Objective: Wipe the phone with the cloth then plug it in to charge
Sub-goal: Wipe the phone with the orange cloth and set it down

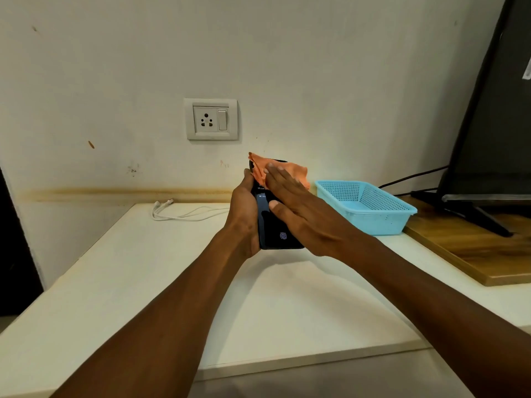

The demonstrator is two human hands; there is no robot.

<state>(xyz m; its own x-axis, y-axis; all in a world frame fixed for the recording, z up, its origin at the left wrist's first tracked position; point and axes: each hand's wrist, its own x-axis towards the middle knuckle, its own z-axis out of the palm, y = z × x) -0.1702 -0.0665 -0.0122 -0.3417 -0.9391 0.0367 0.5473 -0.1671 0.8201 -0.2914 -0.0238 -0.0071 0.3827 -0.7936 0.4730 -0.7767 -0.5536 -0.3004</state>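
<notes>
My left hand (244, 214) grips a black phone (277, 231) from its left side and holds it above the white table, screen up and lit with a fingerprint icon. My right hand (298, 208) lies flat across the screen and presses an orange cloth (263, 168) onto the phone's far end. Most of the cloth is hidden under my fingers. A white charging cable (184, 214) lies coiled on the table to the left, near the wall. A white wall socket with a switch (211, 119) sits above it, with nothing plugged in.
A light blue plastic basket (370, 214) stands on the white table (115, 282) just right of my hands. Further right, a wooden board (474, 254) carries a dark monitor (494, 110) on its stand, with black cables running behind the basket.
</notes>
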